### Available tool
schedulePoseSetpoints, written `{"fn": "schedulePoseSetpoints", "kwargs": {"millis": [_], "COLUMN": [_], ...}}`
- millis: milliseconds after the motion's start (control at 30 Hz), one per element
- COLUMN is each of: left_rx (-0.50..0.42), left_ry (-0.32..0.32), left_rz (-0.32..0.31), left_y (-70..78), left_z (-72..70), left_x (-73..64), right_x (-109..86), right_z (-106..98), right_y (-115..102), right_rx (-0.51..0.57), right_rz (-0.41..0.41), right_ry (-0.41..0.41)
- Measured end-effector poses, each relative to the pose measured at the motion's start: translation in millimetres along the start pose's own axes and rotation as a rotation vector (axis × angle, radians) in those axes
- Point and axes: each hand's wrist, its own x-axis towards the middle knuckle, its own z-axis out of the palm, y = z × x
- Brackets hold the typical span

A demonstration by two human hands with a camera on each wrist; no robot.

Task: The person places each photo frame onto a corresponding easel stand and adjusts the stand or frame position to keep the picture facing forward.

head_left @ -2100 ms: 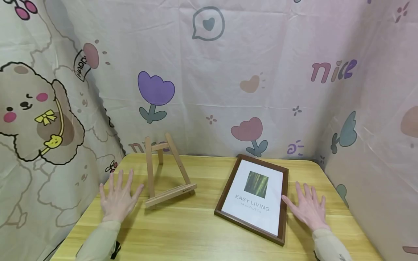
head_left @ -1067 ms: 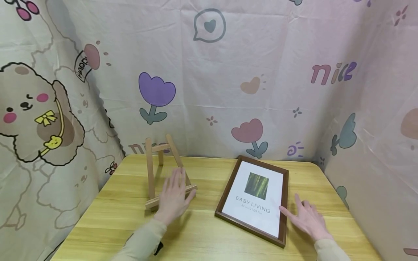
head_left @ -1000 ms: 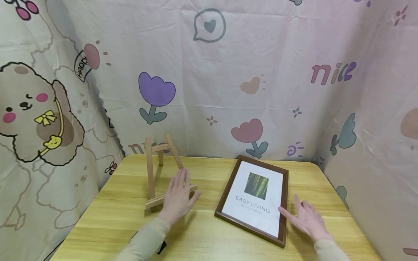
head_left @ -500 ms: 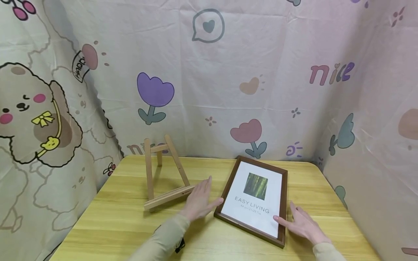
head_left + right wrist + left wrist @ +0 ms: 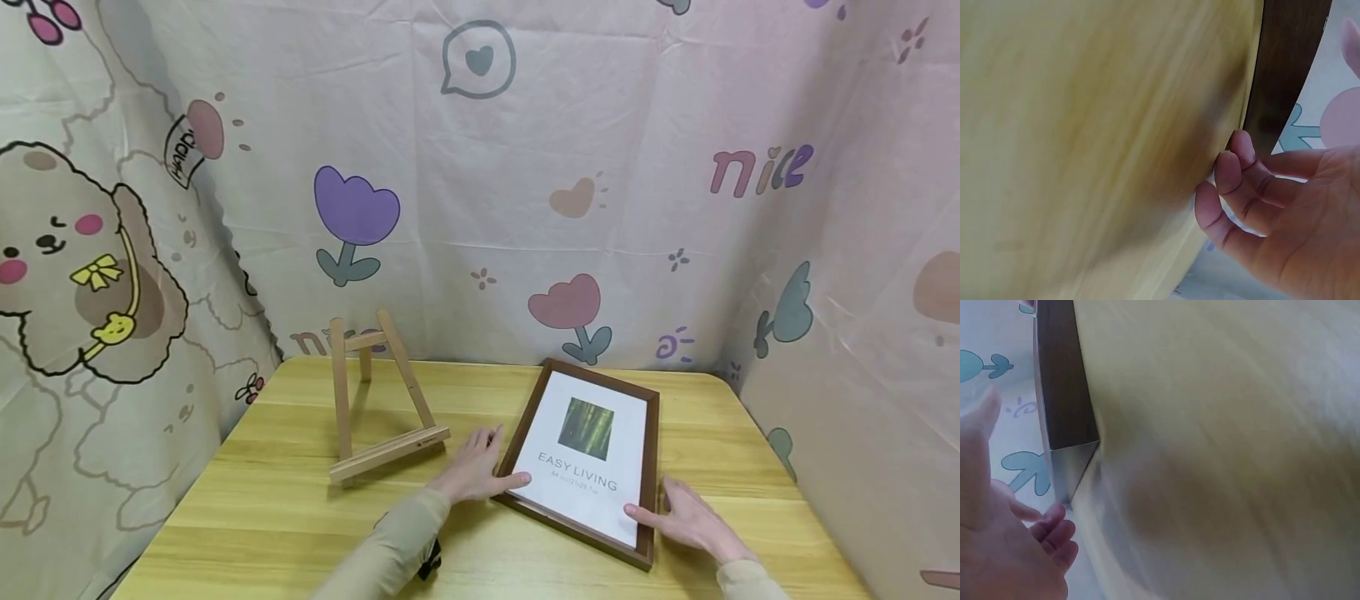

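A picture frame [image 5: 596, 458] with a brown border lies flat on the wooden table, a white "EASY LIVING" sheet showing in it. At its lower left corner is my left hand [image 5: 472, 468]; its thumb reaches over the border, its fingers stay outside. The left wrist view shows that thumb [image 5: 986, 415] apart from the frame and the loosely bent fingertips by its corner. Along the right border my right hand [image 5: 688, 517] extends its thumb above the sheet. In the right wrist view, bent fingertips [image 5: 1229, 172] come against or very near the frame's side [image 5: 1282, 69].
A small wooden tabletop easel [image 5: 386, 454] stands to the left of the frame, its ledge facing the front. The light wooden table [image 5: 300, 533] ends at a patterned cloth [image 5: 465, 167] hanging behind and at both sides.
My left hand has moved from the table's left side past the easel to the frame's left corner. My right hand has shifted left and nearer, its thumb over the border. The frame stays put.
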Motion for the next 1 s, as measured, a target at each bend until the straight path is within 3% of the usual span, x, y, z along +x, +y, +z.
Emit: {"fn": "schedulePoseSetpoints", "kwargs": {"millis": [200,500,700,900,1000], "left_rx": [-0.039,-0.040,-0.061,-0.103,-0.110], "left_ry": [-0.028,-0.059,-0.065,-0.082,-0.074], "left_rz": [0.002,0.023,0.078,0.085,0.081], "left_y": [-2.9,-9.2,-11.7,-13.1,-13.2], "left_z": [3.1,11.3,11.5,10.5,11.9], "left_x": [0.7,7.1,9.4,11.1,12.5], "right_x": [-0.6,-5.7,-8.9,-9.5,-9.3], "right_z": [2,3,5,8,8], "right_y": [1,3,4,4,2], "right_rx": [0.056,0.111,0.105,0.066,0.062], "right_rz": [-0.021,-0.236,-0.344,-0.363,-0.322], "right_ry": [-0.034,-0.133,-0.119,-0.073,-0.061]}}
